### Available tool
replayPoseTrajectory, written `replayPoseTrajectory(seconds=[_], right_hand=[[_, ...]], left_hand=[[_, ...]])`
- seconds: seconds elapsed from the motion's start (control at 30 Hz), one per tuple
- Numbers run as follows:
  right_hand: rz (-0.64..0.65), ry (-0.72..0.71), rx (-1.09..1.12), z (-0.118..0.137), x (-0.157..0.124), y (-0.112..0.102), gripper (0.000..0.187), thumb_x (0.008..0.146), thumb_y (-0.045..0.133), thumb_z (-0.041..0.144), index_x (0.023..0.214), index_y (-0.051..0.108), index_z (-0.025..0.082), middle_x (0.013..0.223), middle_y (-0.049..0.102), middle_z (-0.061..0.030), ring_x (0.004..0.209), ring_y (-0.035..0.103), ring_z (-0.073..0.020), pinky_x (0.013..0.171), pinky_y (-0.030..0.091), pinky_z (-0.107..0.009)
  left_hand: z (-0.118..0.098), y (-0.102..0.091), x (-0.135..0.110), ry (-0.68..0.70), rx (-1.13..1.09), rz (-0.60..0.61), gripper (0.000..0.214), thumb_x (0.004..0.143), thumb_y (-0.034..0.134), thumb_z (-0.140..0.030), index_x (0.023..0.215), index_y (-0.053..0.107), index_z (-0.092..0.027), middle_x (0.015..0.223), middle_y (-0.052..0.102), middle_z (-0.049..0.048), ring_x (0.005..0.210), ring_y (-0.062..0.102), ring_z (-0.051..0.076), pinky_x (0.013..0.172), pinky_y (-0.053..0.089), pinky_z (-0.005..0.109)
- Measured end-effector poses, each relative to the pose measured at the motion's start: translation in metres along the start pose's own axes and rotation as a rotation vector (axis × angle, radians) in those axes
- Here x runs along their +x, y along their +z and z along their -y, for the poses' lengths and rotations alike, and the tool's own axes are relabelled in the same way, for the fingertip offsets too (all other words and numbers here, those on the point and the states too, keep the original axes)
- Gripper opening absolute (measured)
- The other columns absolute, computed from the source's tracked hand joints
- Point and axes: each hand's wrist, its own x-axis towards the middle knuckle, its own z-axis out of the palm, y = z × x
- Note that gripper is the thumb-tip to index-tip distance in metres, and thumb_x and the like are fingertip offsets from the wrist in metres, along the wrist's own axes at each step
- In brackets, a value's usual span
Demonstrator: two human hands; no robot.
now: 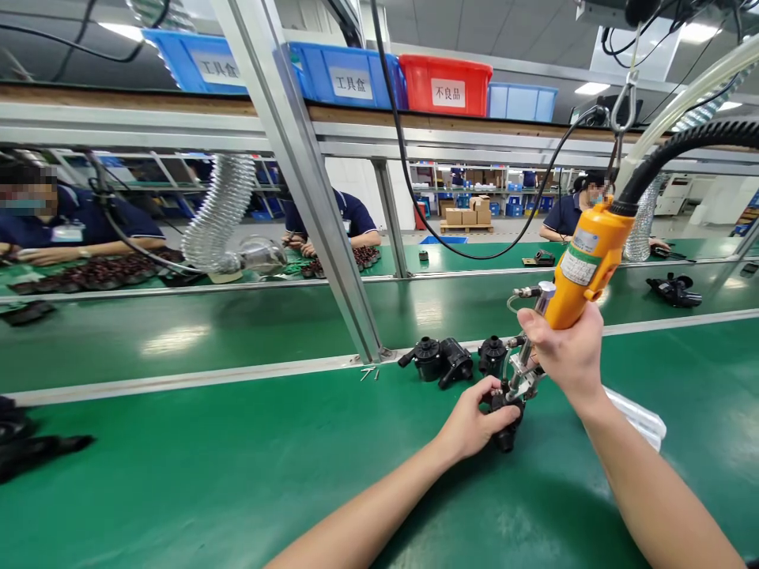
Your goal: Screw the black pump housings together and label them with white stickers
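Note:
My right hand (566, 348) is wrapped round an orange power screwdriver (587, 261), which hangs from a hook and a black corrugated hose. Its metal tip points down onto a small black pump-like housing (505, 433) on the green bench. My left hand (468, 419) grips that housing between thumb and fingers, which hide part of it. Just behind stand similar black housings: one with a side spout (428, 358), one lying tilted (455, 362), and one upright (492, 356) close to the tool.
Several small screws (368, 372) lie near the metal post (320, 197). A clear plastic piece (637, 419) rests by my right forearm. Black parts (35, 442) sit at the left. Blue bins (349, 75) and a red bin (444, 83) line the shelf above. People work across the bench.

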Motion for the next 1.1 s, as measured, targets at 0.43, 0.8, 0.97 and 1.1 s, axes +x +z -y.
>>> replayPoseTrajectory(seconds=[0.43, 0.8, 0.97, 1.1], right_hand=[[-0.133, -0.151, -0.039, 0.000, 0.012, -0.020, 0.046, 0.066, 0.089, 0.038, 0.090, 0.054, 0.021, 0.062, 0.052, 0.0061, 0.050, 0.048, -0.0106, 0.047, 0.047, -0.026], [-0.186, -0.183, -0.016, 0.012, 0.017, -0.039, 0.050, 0.065, 0.091, 0.044, 0.099, 0.064, 0.020, 0.072, 0.059, -0.0010, 0.054, 0.054, -0.0158, 0.049, 0.049, -0.031], [-0.141, -0.149, 0.003, 0.013, 0.014, -0.029, 0.045, 0.065, 0.090, 0.044, 0.092, 0.062, 0.020, 0.070, 0.058, 0.0005, 0.054, 0.052, -0.0131, 0.049, 0.049, -0.029], [-0.102, -0.105, -0.049, 0.012, 0.011, -0.025, 0.049, 0.066, 0.089, 0.041, 0.099, 0.060, 0.020, 0.067, 0.055, 0.0033, 0.054, 0.048, -0.0117, 0.048, 0.047, -0.026]], left_hand=[[0.020, -0.006, -0.007, 0.123, -0.066, 0.008, 0.049, 0.079, 0.080, -0.056, 0.100, 0.052, -0.022, 0.114, 0.069, 0.0075, 0.100, 0.061, 0.023, 0.089, 0.047, 0.033], [0.028, 0.010, -0.007, 0.059, -0.066, -0.098, 0.058, 0.076, 0.087, -0.045, 0.121, 0.058, -0.021, 0.111, 0.063, 0.0048, 0.101, 0.059, 0.022, 0.085, 0.046, 0.029], [0.025, 0.010, -0.007, 0.067, -0.112, -0.079, 0.055, 0.076, 0.087, -0.044, 0.117, 0.059, -0.020, 0.108, 0.067, 0.0044, 0.099, 0.061, 0.022, 0.084, 0.047, 0.028], [0.028, 0.009, -0.006, 0.077, -0.123, -0.080, 0.054, 0.077, 0.087, -0.041, 0.118, 0.059, -0.020, 0.109, 0.068, 0.0044, 0.098, 0.062, 0.021, 0.085, 0.048, 0.029]])
